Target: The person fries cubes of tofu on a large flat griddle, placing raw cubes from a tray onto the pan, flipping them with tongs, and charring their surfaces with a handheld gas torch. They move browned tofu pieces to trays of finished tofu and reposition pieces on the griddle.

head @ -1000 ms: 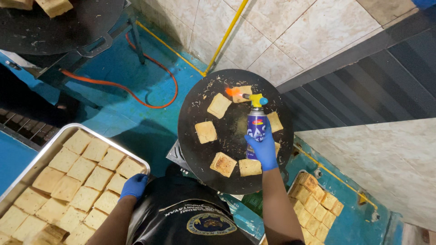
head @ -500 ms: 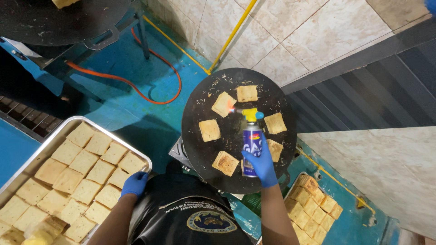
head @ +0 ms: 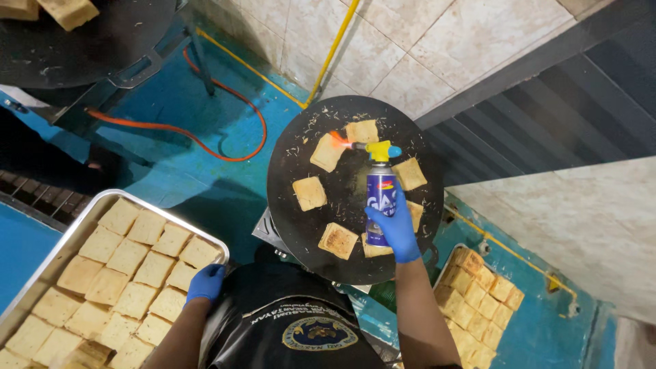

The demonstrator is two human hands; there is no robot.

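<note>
A gloved right hand point(head: 393, 229) is clamped round a blue gas canister point(head: 380, 201) with a yellow torch head point(head: 383, 150), its small orange flame point(head: 339, 140) licking out towards ten o'clock over a round black griddle point(head: 287, 164); the flame plays on a pale bread square point(head: 326, 152) at the plate's eleven o'clock, with another square point(head: 361, 131) at twelve just behind it; the risk, as it looks from here, is scorching, since a flame held in one spot could blacken that square, and the browned piece point(head: 338, 240) at six o'clock shows how fast the colour comes; the canister leans low over hot metal and its base sits close to a square point(head: 376, 249) at five o'clock, so a slip of the wrist could drag the torch across the food or sweep fire towards the tiled wall point(head: 410, 41) and the yellow pipe point(head: 335, 48) at twelve; loose crumbs scattered on the plate could catch; the gloved left hand point(head: 205, 282) rests with fingers curled on the corner of a steel tray point(head: 75, 225) at eight o'clock, packed with untoasted squares point(head: 126, 258), though whether it grips the rim I cannot tell; an orange hose point(head: 205, 137) loops across the blue floor at ten o'clock, and a second stack of squares point(head: 478, 301) sits at four o'clock, hemming in the right elbow.
</note>
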